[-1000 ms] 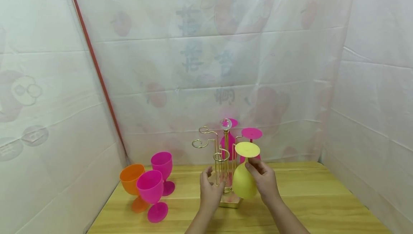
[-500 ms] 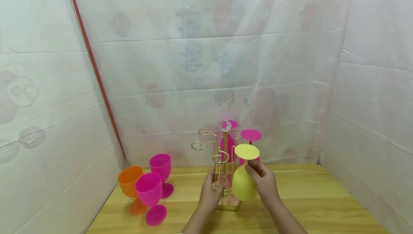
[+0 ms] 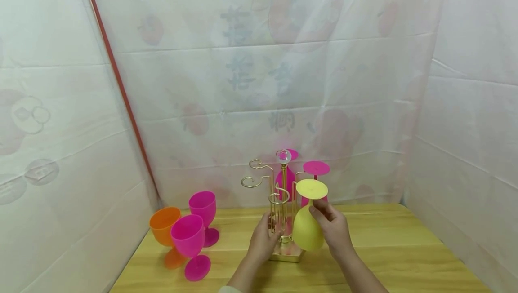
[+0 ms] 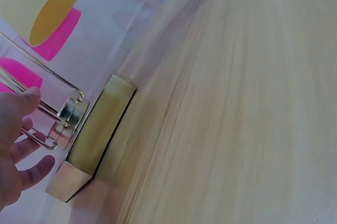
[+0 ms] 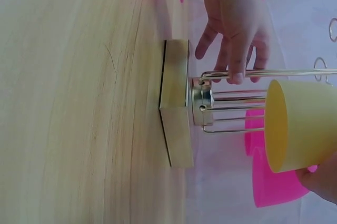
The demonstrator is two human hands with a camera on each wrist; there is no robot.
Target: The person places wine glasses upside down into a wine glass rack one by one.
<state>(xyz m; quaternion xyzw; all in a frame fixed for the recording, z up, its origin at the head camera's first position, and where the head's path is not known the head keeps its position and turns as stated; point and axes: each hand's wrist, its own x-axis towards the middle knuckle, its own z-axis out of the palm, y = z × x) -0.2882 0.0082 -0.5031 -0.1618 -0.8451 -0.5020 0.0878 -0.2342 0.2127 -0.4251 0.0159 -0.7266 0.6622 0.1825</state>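
Here, the right hand point(image 3: 332, 228) pinches the stem of a yellow goblet point(image 3: 306, 234) between thumb and fingers, just under the foot. The goblet is upside down, its mouth above the table point(image 3: 388, 248), at the near right of a gold rack point(image 3: 285, 252); whether its stem sits in a hook cannot be told. The left hand point(image 3: 262, 241), partly curled, holds the rack's lower rods between thumb and fingers, just above the base. Behind the yellow goblet, a pink goblet point(image 3: 316, 167) is inverted on the rack, and another pink one point(image 3: 285, 185) is inverted at the back. Curled wire hooks point(image 3: 252, 182) reach out leftward below a clear ball point(image 3: 283, 156). Well to the left, an orange goblet point(image 3: 165, 228) and two upright pink goblets point(image 3: 188, 237) stand close together.
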